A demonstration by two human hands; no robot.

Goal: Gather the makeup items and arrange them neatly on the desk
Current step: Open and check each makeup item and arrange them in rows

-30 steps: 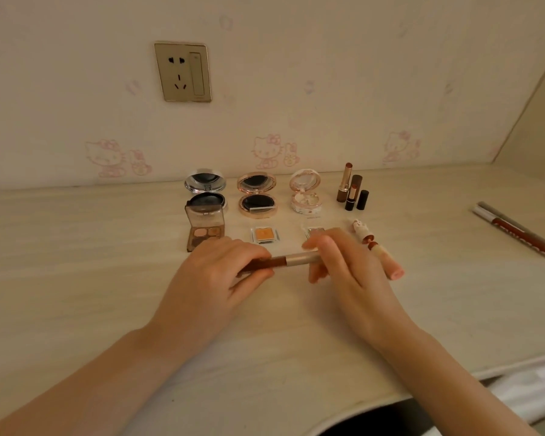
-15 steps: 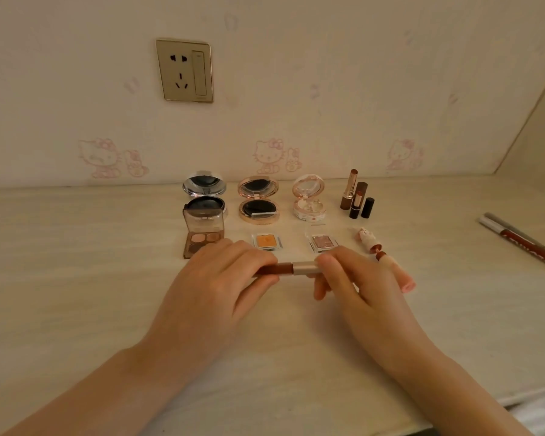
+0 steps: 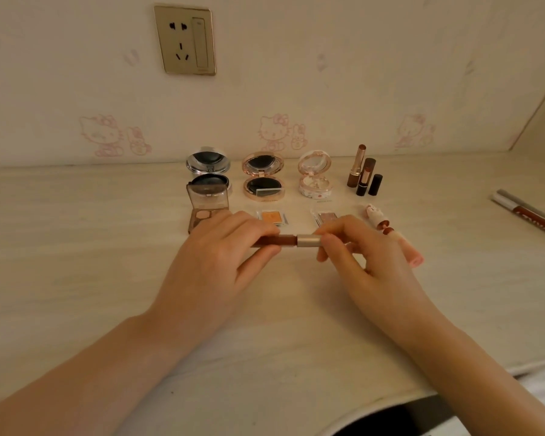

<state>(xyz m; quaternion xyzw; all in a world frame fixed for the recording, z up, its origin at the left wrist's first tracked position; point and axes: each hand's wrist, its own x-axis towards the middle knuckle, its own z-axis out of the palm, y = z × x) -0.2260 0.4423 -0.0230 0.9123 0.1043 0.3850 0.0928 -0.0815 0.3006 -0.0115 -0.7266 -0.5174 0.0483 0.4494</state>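
Left hand pinches the brown body of a slim brown lip tube with a matte gold cap; the right hand pinches the cap end. The tube lies level, low over the pale wooden bench, just before the small orange square eyeshadow pan. I judge the cap is being seated. Next it needs a straight placing in the front row.
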